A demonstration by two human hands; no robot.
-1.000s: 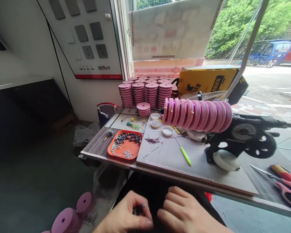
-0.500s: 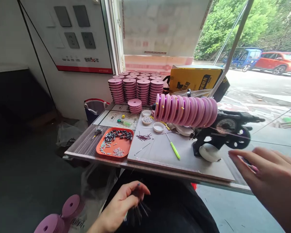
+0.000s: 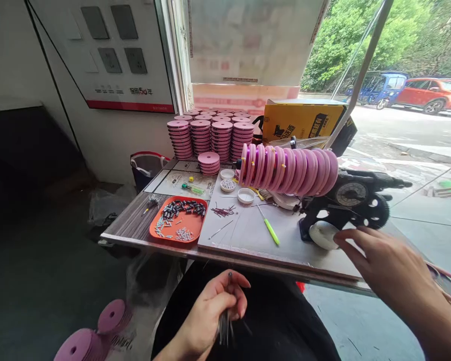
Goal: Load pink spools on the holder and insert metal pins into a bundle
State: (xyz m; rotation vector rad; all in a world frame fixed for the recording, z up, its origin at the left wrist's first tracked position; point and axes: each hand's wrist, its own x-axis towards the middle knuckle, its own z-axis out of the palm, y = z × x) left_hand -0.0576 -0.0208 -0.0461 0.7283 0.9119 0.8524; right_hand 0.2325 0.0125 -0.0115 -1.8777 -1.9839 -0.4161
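My left hand (image 3: 220,306) is closed over my lap around a bundle of thin dark strands (image 3: 224,328), whose loose ends hang below the fingers. A small dark tip shows above its index finger. My right hand (image 3: 387,258) is at the right, thumb and fingertips bent together in a pinch beside a white rounded piece (image 3: 323,234) under the winding machine (image 3: 351,195). Whatever sits between those fingertips is too small to make out. A row of pink spools (image 3: 289,170) is mounted on the machine's shaft, with yellow clips on several.
On the table lie an orange tray (image 3: 196,231) of small black and metal parts, a green-handled hook tool (image 3: 271,231), small white dishes (image 3: 245,196) and short dark pieces (image 3: 222,212). Behind stand stacked pink spools (image 3: 221,138) and a yellow box (image 3: 300,120). More spools (image 3: 78,346) are at lower left.
My right hand has moved left, closer to the white rounded piece. My left hand has shifted right and slightly up with the strands still in it.
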